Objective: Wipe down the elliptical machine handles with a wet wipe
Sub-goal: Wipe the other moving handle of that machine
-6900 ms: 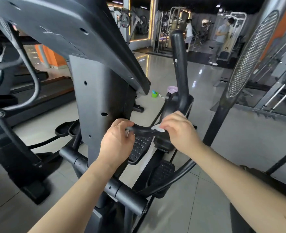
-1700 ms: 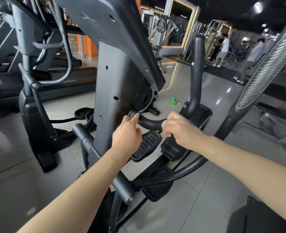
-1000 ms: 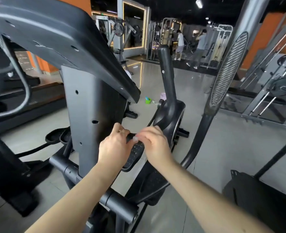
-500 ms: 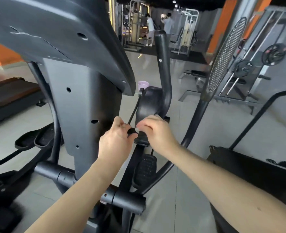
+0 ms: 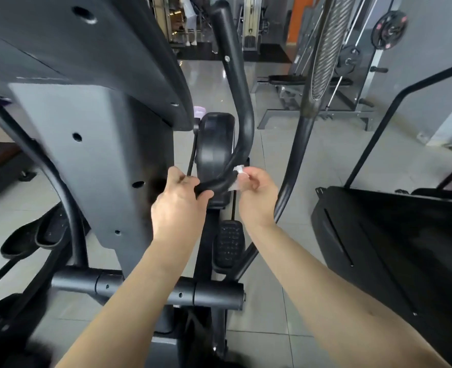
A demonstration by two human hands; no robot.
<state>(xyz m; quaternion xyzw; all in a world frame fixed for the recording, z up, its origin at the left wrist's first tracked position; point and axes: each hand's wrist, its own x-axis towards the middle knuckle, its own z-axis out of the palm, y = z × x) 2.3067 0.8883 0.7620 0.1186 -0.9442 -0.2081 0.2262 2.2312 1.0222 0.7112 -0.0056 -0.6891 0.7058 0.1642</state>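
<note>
A black curved handle [image 5: 242, 120] of the elliptical rises from a low bend near my hands up to the top of the view. My left hand [image 5: 178, 205] grips the handle's lower end beside the grey console post [image 5: 86, 155]. My right hand [image 5: 256, 192] pinches a small white wet wipe [image 5: 236, 176] and holds it against the bend of the handle, a short way right of my left hand. A second, silver-ribbed handle [image 5: 323, 46] stands further right, untouched.
The machine's wide console [image 5: 73, 49] overhangs at upper left. A black pedal [image 5: 228, 243] and a crossbar [image 5: 150, 288] lie below my arms. Another black machine [image 5: 392, 248] stands at right, weight racks [image 5: 352, 75] behind on the tiled floor.
My view has swung right and closer. My right hand with the wipe has slid right along the handle's bend, away from my left hand, which keeps its grip.
</note>
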